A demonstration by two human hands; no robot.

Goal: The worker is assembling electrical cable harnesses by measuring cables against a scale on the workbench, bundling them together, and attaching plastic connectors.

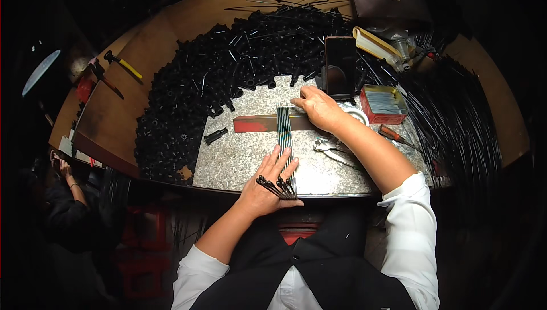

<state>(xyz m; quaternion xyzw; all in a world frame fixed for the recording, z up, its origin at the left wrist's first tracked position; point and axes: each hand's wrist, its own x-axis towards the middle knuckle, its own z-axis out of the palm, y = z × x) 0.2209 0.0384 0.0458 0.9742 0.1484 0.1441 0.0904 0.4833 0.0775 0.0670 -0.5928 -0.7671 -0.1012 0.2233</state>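
A row of thin metal rods (284, 125) lies side by side across a long red and dark bar (253, 124). My left hand (259, 187) rests at the near end of the rods, fingers stretched out and tips touching them. Several dark, knobbed rod ends (279, 186) stick up over that hand. My right hand (322, 109) is beside the rods' far ends, with its fingers curled and pressed together. Whatever its fingertips may pinch is too small to make out. Pliers (333, 149) lie on the speckled board (228, 165), below my right forearm.
A large heap of black tubular parts (228, 54) curves around the board. Right of it stand a phone (340, 68), a red tin of thin pieces (384, 105), a screwdriver (393, 134) and long black rods (456, 111). Another person's hand (64, 167) shows far left.
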